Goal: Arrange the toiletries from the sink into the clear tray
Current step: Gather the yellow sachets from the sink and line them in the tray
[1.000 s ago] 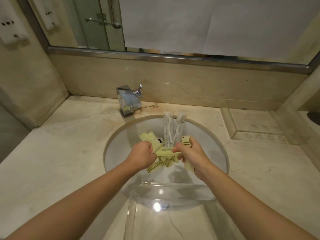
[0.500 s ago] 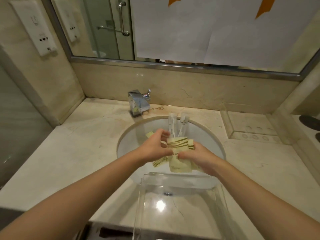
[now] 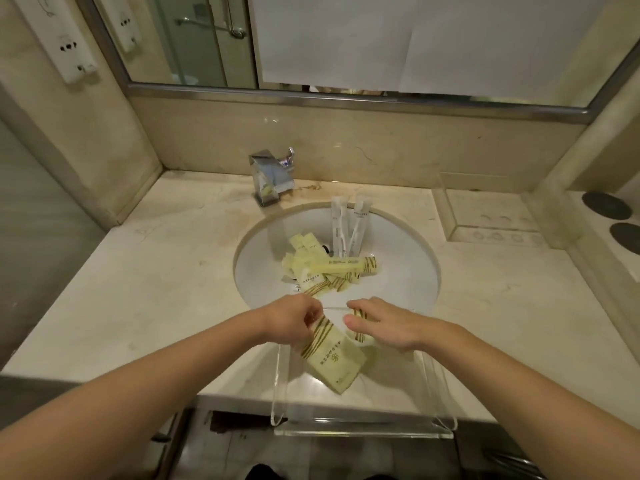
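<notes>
Toiletries [image 3: 329, 270] still lie heaped in the sink [image 3: 408, 271], behind the clear tray [image 3: 363, 433]: pale yellow flat sachets with brown stripes, plus two white sleeved sticks [image 3: 348, 230] leaning upright on the basin's far wall. One larger yellow packet [image 3: 332, 358] is held over the tray, tilted, its lower corner at or near the tray floor. The left hand [image 3: 291, 322] is pinched closed on its striped upper end; the right hand [image 3: 384, 323] has its fingers curled onto a second, narrower sachet [image 3: 360, 336] beside it. These packets look light, thin and limp, with a smooth, probably slick film, so pinching an end or edge seems safest. Hard, glossy acrylic forms the tray, which sits on the marble table's near edge and overhangs it slightly; the basin is smooth white ceramic.
</notes>
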### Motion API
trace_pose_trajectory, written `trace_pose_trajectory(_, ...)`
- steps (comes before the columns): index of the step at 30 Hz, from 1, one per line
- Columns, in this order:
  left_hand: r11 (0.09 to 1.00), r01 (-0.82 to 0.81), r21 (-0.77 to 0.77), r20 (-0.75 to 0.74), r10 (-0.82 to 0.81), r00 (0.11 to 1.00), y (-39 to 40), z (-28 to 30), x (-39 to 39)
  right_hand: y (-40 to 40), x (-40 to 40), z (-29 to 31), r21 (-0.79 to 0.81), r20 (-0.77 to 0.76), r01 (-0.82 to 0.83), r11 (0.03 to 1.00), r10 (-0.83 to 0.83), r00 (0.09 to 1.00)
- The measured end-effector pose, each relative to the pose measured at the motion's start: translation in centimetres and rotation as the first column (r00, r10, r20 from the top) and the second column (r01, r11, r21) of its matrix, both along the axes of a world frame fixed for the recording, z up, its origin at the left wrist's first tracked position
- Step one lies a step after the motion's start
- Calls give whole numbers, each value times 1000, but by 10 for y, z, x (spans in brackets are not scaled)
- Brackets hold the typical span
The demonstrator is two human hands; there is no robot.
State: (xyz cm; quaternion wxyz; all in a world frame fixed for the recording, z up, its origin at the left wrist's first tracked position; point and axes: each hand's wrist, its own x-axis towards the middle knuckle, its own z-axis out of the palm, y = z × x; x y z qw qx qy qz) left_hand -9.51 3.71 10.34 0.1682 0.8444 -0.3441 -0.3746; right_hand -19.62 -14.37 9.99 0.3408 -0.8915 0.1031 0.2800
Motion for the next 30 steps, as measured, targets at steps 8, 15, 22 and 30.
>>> trace_pose_trajectory(8,924,341,175,152,-367,918,9,-13,-25,8,-32,-18,-146,153,-56,988,78,985)
trace_pose_trajectory(15,856,445,262,201,-500,843,13,-19,-36,-2,-41,-26,-101,60,-105,989,112,992)
trace_pose_trajectory(22,831,484,274,216,-543,811,15,-23,-43,6,-44,-27,-182,56,-218,959,232,971)
trace_pose_trajectory(30,778,545,313,275,-623,732,17,-21,-47,8,-48,-26,-280,37,-219,935,239,970)
